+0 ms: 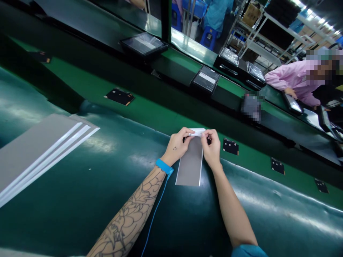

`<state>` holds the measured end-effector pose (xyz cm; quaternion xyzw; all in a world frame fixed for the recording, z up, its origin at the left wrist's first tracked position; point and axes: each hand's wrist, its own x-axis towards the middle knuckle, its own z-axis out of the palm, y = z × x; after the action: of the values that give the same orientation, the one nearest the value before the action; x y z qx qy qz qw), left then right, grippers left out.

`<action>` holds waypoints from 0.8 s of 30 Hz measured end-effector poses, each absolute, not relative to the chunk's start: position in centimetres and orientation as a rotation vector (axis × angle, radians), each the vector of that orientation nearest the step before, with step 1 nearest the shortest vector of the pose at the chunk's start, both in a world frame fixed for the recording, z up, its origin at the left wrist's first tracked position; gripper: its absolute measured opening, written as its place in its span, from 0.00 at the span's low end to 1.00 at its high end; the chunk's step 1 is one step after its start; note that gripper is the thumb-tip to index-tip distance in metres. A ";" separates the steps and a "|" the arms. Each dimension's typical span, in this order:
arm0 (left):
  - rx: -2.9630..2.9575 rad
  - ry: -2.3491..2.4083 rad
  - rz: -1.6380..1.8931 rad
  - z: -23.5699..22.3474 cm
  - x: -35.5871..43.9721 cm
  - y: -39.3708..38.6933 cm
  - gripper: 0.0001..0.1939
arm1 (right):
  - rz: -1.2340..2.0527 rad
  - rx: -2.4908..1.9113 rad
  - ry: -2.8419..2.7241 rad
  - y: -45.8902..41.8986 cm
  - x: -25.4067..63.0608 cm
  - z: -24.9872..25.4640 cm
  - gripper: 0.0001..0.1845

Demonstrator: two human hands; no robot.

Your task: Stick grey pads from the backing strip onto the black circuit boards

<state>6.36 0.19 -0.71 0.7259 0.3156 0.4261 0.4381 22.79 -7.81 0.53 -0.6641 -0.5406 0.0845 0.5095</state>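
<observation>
A grey strip with white edges (pixel 190 166) lies on the green work surface, pointing away from me. Its far end shows a white flap (pixel 197 132), which both hands pinch. My left hand (pixel 177 145), with a blue wrist strap (pixel 164 166) and cord, grips the flap's left side between thumb and fingers. On the right side, my right hand (pixel 212 147) closes thumb and forefinger on the same flap. Whether the flap is folded over or being peeled, I cannot tell. Left of my arms rests a stack of larger grey sheets with white edges (pixel 40 142).
Beyond the work surface runs a green conveyor belt (pixel 152 111) carrying flat black boards (pixel 119 96). Dark trays with film-covered panels (pixel 205 79) stand on a raised rail behind it. Across the line sits a person in a pink sleeve (pixel 284 75); shelving (pixel 270 39) rises behind.
</observation>
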 end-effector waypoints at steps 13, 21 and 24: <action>1.823 0.943 1.201 -0.8 5.2 1.6 0.06 | 0.466 -1.955 -1.565 -10.8 30.5 1.1 0.42; 1.810 0.935 1.162 -0.5 5.3 1.4 0.05 | 0.456 -1.916 -1.643 -12.6 31.6 1.1 0.43; 1.818 0.947 1.148 -0.6 5.2 1.4 0.05 | 0.512 -1.763 -1.629 -12.6 31.3 0.9 0.36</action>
<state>5.25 1.42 -0.57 0.7139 0.3718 0.4509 0.3858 31.28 -12.59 0.90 -0.6764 -0.6248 0.1964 0.3369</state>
